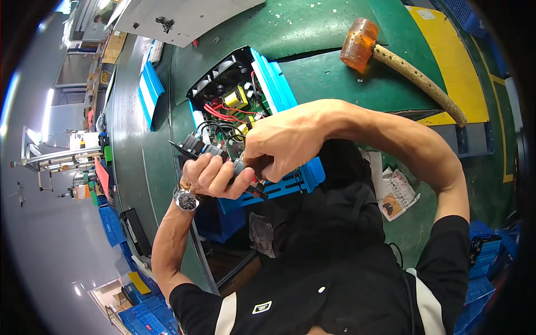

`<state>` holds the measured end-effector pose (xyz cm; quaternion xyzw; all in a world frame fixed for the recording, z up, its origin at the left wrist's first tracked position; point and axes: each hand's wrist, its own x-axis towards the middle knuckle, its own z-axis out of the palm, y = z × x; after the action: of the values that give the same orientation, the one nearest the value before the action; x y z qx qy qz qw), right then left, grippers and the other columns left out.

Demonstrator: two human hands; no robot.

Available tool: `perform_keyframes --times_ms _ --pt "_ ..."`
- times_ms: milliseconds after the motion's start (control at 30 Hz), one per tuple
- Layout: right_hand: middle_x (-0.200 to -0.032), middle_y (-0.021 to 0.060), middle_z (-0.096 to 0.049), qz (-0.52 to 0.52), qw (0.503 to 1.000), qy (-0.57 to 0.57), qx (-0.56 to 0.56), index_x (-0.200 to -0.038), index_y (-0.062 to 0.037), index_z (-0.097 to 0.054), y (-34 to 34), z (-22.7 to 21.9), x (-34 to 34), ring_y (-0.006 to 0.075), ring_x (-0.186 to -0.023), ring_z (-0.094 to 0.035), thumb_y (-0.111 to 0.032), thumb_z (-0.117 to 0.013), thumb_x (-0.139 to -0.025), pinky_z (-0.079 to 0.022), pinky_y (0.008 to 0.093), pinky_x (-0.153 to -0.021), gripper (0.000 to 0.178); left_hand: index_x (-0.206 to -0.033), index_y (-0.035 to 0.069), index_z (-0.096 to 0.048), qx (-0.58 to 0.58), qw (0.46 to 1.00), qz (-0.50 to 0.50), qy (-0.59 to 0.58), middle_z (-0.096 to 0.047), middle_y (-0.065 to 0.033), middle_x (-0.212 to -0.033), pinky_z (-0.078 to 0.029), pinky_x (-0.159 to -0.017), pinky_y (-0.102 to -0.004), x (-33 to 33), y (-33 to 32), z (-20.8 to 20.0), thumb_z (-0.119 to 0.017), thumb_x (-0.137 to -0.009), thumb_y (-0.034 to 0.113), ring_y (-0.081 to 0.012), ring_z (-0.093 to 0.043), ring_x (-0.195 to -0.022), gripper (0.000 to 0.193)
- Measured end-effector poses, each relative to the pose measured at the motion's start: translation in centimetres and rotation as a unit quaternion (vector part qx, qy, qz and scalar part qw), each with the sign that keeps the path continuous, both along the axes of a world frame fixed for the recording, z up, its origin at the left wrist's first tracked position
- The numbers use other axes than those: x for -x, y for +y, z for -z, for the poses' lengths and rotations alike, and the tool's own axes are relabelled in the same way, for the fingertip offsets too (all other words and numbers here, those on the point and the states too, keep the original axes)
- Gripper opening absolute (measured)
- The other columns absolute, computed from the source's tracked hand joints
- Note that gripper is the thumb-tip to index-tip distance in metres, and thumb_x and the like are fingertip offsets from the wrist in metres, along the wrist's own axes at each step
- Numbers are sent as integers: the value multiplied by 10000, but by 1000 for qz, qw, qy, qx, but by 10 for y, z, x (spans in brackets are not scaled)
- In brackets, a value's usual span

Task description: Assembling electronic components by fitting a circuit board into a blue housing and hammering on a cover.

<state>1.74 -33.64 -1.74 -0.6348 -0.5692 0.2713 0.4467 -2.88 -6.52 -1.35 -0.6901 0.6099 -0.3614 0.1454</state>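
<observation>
Mid-assembly at a green workbench [312, 33], a worker bends over a blue-sided electronics housing [276, 84] lying just above centre, toward eleven o'clock. The job looks part-way along: fans [226, 70] stand at the housing's eleven-o'clock end and wired components [235, 99] fill its interior, while the top is open and a black end panel [259, 192] with grey sockets [213, 149] sits tilted at the near end, apparently yet to be seated and fastened. The left hand [212, 176], its forearm rising from between seven and eight o'clock, has its fingers clamped around the panel. The right hand [296, 139] arches in from three o'clock, knuckles up, fingers curled (whether they grip anything cannot be told). A mallet [392, 59] lies between one and two o'clock.
</observation>
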Motion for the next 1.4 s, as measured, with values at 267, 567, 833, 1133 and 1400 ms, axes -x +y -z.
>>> perform_keyframes --times_ms 267,567,833,1133,1400 --pt "-688 248 -618 40 996 -76 17 -776 61 -622 5 2 13 413 -656 -630 -132 -628 -777 -494 468 -625 194 -1336 330 -526 -5 1000 11 -5 -508 -4 -976 -407 -616 -298 -5 -10 -7 -708 -856 309 -154 -519 -749 514" --pt "-680 239 -605 51 997 -49 11 -844 68 -618 -6 2 8 383 -632 -620 -134 -599 -804 -492 463 -632 207 -1363 352 -543 -11 997 -60 51 -596 -27 -1066 -523 -826 -350 -9 -17 -14 -692 -899 334 -215 -654 -945 487" --pt "-677 41 -511 29 978 202 40 -888 28 -578 -11 -1 0 140 -639 -513 -141 -483 -944 -441 343 -603 201 -1496 -35 -417 281 822 -381 317 -398 -276 -1446 -368 -1094 -518 67 -52 -34 -598 -804 824 -428 -492 -1260 1118" --pt "-810 231 -599 93 996 5 -10 -1004 37 -547 18 4 37 443 -780 -572 -73 -557 -926 -470 480 -716 136 -1557 -59 -246 511 364 -356 693 -623 -121 -1209 -527 -871 -291 88 -62 -43 -634 -1027 329 -148 -625 -1030 763" --pt "-801 222 -639 164 985 -35 -51 -944 26 -569 12 13 42 437 -768 -632 -50 -615 -889 -496 491 -680 105 -1562 -56 -195 629 280 -204 696 -583 -161 -1281 -513 -969 -345 77 -82 -17 -721 -938 156 -209 -613 -1132 843"
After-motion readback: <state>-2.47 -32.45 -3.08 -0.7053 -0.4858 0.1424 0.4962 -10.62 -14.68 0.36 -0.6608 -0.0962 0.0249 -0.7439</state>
